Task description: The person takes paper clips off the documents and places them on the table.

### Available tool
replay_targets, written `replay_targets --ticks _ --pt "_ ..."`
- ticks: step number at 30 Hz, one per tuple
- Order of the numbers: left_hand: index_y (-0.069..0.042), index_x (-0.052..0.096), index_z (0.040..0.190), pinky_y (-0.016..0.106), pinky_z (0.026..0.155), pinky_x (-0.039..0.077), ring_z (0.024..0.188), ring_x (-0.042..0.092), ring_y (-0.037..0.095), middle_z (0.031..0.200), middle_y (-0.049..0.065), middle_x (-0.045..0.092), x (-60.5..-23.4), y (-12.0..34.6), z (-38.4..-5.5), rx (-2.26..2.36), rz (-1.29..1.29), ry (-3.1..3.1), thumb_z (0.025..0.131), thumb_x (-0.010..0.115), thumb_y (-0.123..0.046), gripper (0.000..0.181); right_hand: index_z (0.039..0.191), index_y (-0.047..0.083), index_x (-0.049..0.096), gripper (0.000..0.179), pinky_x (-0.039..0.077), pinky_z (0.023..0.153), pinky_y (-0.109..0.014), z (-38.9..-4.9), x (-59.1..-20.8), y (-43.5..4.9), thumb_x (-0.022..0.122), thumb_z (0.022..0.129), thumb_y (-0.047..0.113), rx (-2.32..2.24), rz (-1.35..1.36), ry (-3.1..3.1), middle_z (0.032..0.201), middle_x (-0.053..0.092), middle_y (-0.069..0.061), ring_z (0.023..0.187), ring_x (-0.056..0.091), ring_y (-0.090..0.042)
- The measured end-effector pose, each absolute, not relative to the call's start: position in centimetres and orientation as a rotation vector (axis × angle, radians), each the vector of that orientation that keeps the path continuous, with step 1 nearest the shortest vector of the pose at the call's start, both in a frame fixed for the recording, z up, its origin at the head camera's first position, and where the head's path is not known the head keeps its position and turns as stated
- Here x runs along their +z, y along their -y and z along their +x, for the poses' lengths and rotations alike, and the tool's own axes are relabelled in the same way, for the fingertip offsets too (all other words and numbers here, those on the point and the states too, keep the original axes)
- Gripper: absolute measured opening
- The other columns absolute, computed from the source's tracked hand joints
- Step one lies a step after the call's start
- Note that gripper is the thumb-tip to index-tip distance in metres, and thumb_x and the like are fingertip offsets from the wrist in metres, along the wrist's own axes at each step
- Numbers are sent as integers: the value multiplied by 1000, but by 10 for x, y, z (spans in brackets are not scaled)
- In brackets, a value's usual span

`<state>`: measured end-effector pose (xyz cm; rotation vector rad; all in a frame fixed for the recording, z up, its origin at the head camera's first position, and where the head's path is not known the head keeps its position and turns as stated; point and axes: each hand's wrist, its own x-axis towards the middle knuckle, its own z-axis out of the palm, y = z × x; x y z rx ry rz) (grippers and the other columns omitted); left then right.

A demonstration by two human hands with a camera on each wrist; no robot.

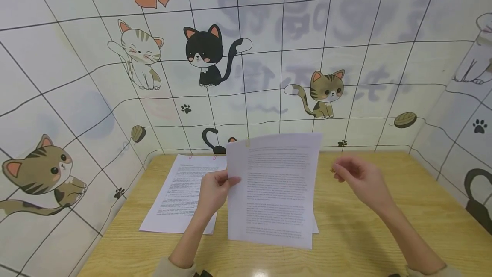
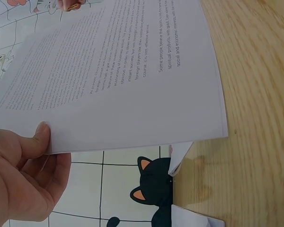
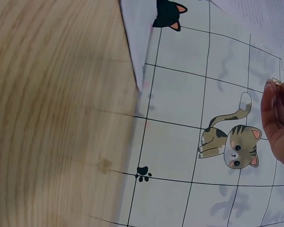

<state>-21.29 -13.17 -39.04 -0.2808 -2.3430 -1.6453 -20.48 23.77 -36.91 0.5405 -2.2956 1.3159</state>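
Note:
My left hand [image 1: 213,189] pinches the left edge of some printed sheets [image 1: 274,191], thumb in front, holding them upright above the table. A pale yellow paper clip [image 1: 247,142] sits on their top edge, left of the middle. To the right, apart from the paper, my right hand [image 1: 363,178] pinches a small gold paper clip [image 3: 277,82] between thumb and fingertips. In the left wrist view the thumb [image 2: 42,135] presses on the held sheets [image 2: 123,113]. Behind these sheets, the corner of another white sheet [image 1: 316,224] shows low on the right.
Another printed stack [image 1: 177,195] lies flat on the wooden table [image 1: 123,243] at the left. Two reddish paper clips, one a pink clip [image 1: 190,157], are on its far edge. A wall [image 1: 269,110] with cat drawings and grid lines rises behind the table.

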Motion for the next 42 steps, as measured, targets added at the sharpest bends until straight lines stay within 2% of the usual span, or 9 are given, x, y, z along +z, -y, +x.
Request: replay_targets --ticks 6,10,22,27,35,42 --pt "2 78 100 26 65 57 76 73 21 88 12 76 -390 131 -213 -1666 -267 2350 87 77 -3 14 101 1 67 5 55 64 -23 -209 -379 -244 66 98 5 1274 557 2393 84 69 -7 69 65 -14" --pt "2 78 100 27 65 57 76 73 21 89 12 76 -389 131 -213 -1677 -265 2350 88 76 -3 14 101 3 67 4 55 62 -24 -212 -386 -248 66 97 4 1284 564 2442 83 68 -7 69 65 -16" --pt "2 78 101 27 65 57 76 73 21 89 12 76 -390 131 -215 -1671 -242 2365 87 77 -4 15 95 0 65 4 58 61 -32 -225 -418 -258 68 94 -2 1374 703 2587 80 66 -7 66 67 -18" --pt "2 78 101 27 65 57 75 73 21 89 12 76 -390 132 -214 -1673 -240 2368 87 77 -4 15 96 -6 63 6 58 62 -36 -231 -427 -260 68 94 -2 1435 766 2698 80 68 -11 67 68 -21" --pt "3 77 103 29 67 58 76 73 21 90 13 76 -391 132 -214 -1673 -251 2372 88 76 -4 16 92 -1 64 4 58 61 -32 -230 -438 -259 67 95 1 1445 805 2834 77 66 -5 67 66 -16" --pt "3 77 103 30 68 58 77 73 22 90 13 76 -391 132 -214 -1680 -240 2376 88 76 -3 16 88 0 64 6 57 58 -30 -226 -445 -254 66 92 -5 1454 842 2894 73 66 -4 64 65 -13"
